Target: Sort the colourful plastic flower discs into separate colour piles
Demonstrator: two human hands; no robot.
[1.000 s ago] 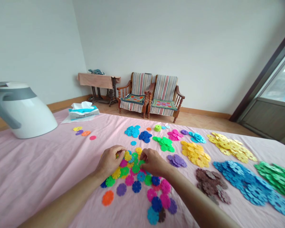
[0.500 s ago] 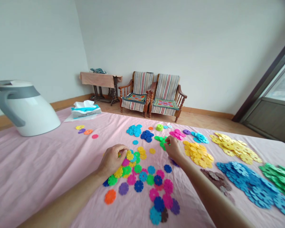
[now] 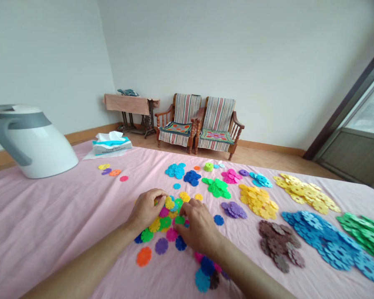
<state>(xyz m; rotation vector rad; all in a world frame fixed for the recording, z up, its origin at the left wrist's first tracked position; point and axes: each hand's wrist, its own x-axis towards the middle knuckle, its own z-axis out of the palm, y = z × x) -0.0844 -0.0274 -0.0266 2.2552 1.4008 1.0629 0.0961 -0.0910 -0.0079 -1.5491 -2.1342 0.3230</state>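
A pick from the mixed heap of notched discs [image 3: 164,223] is judged to be in hand, the heap being spread on the cloth-covered desk [image 3: 95,216] beneath and between the two hands. The left hand [image 3: 147,209] is set at the heap's left edge, its grip curled, with the fingers bent toward the thumb; whether a disc is pinched there cannot be told. The right hand [image 3: 201,226] is lowered over the heap, its grip partly spread; a green disc [image 3: 180,220] can be seen between thumb and forefinger, but no firm hold is shown. A light pinch on one rim, with the neighbours left undisturbed, would seem to be called for.

No long axis is offered by the round discs. Most are laid flat, faces up, as with the orange disc [image 3: 143,256] and the purple disc [image 3: 161,246]; others are overlapped and slightly tilted. Beyond the right hand, single-colour piles are set out: a green pile [image 3: 217,188], a purple pile [image 3: 234,209] and a brown pile [image 3: 276,241].
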